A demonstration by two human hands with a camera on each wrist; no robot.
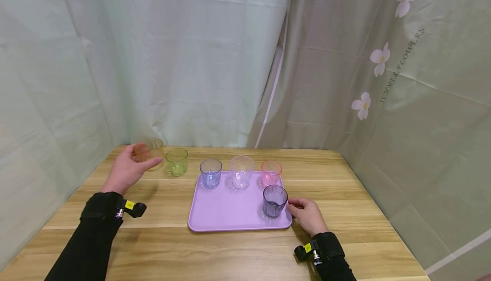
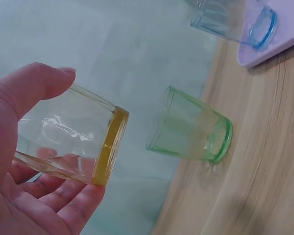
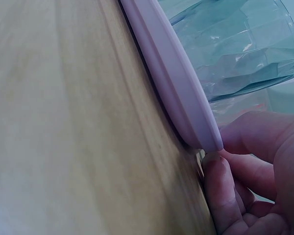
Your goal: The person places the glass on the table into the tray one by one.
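Note:
At the table's far left my left hand (image 1: 128,166) grips a clear amber drinking glass (image 2: 63,134), thumb on one side and fingers round the other. The glass is off the table and tilted in the left wrist view. Just right of it a green glass (image 1: 177,162) stands upright on the wood. My right hand (image 1: 308,216) pinches the right rim of a purple tray (image 1: 226,212), one finger above the rim and one beneath. Close by that hand, a dark grey glass (image 1: 274,201) stands on the tray's right side.
Along the tray's back stand a blue glass (image 1: 211,173), a clear pinkish glass (image 1: 241,172) and a red-rimmed pink glass (image 1: 271,173). Pale curtains (image 1: 192,59) hang right behind the wooden table (image 1: 161,247) and at both sides.

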